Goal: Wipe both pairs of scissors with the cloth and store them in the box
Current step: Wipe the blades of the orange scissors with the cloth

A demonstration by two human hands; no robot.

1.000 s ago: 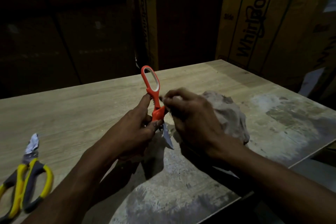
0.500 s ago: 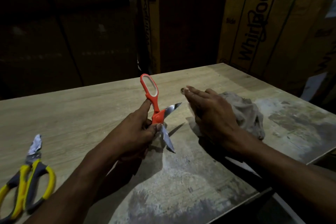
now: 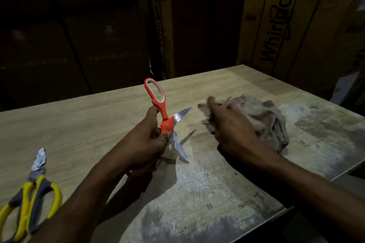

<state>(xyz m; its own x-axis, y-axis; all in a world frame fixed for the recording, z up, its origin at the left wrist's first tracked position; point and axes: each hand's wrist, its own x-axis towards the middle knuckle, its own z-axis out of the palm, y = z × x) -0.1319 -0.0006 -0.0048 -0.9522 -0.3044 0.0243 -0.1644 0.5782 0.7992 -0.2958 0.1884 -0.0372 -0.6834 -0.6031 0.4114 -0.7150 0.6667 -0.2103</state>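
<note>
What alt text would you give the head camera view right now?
A left hand holds orange scissors with blades open above a wooden table, while the right hand rests on a crumpled cloth. Yellow scissors lie far left.

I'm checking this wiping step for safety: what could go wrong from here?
The orange scissors are spread open in the left hand, one bare blade pointing toward the right hand on the cloth; reaching back could mean a cut. The lower blade sits close to the left hand's fingers. Dim light may hide the edges.
</note>
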